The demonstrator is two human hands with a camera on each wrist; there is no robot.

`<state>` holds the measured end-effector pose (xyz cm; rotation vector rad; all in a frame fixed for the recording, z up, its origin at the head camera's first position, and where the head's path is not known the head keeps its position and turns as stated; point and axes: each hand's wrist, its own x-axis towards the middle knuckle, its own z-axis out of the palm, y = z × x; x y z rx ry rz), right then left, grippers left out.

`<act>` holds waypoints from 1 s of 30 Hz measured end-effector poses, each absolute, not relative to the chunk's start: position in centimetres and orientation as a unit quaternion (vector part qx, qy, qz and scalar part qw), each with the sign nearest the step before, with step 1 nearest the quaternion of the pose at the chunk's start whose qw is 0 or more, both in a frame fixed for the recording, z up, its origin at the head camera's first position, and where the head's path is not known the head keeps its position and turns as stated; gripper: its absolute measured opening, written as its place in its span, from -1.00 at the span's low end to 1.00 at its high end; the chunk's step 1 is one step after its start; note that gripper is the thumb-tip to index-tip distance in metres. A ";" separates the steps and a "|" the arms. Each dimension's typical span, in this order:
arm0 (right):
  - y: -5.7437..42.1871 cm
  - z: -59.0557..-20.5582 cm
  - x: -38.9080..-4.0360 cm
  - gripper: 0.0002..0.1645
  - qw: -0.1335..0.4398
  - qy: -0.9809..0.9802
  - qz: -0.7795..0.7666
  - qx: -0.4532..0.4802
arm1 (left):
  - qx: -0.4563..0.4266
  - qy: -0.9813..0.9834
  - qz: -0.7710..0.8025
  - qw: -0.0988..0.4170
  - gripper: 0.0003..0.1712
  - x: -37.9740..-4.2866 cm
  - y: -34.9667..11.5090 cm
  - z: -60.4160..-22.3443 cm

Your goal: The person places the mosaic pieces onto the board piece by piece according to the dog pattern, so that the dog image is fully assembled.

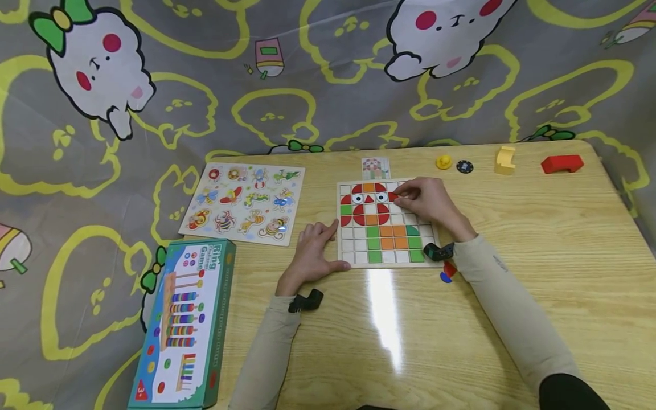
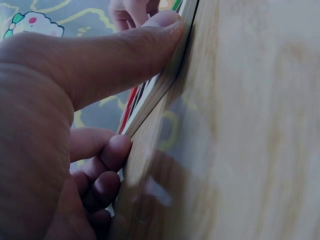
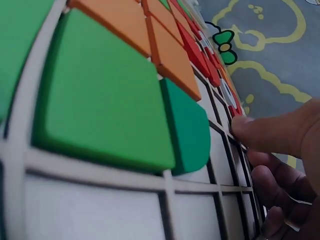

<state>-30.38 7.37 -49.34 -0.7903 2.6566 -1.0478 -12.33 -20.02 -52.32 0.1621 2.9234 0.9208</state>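
Observation:
A square wooden grid board (image 1: 353,258) lies on the table, several cells filled with red, orange, green and white eye-marked tiles. At its upper right, my right hand (image 1: 430,200) pinches a small red tile (image 1: 392,196) between thumb and fingers, beside the right eye tile (image 1: 381,197). In the right wrist view the thumb (image 3: 260,135) presses by that red piece, past a green tile (image 3: 100,95). My left hand (image 1: 311,253) rests around the board's lower left corner, its thumb (image 2: 110,57) straight along the front edge and its other fingers at the left side.
A picture card (image 1: 376,167) lies behind the board. Loose red and blue pieces (image 1: 446,277) lie under my right wrist. A sticker-like puzzle board (image 1: 243,202) and a boxed ring game (image 1: 184,324) are at left. A yellow duck (image 1: 443,162), black chip (image 1: 464,166), yellow block (image 1: 505,160) and red block (image 1: 562,164) line the back.

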 end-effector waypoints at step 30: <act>21.9 -47.7 -20.9 -0.51 0.085 0.907 -0.284 -0.299 | 0.051 0.951 0.303 0.034 0.28 -12.1 -19.7 -52.2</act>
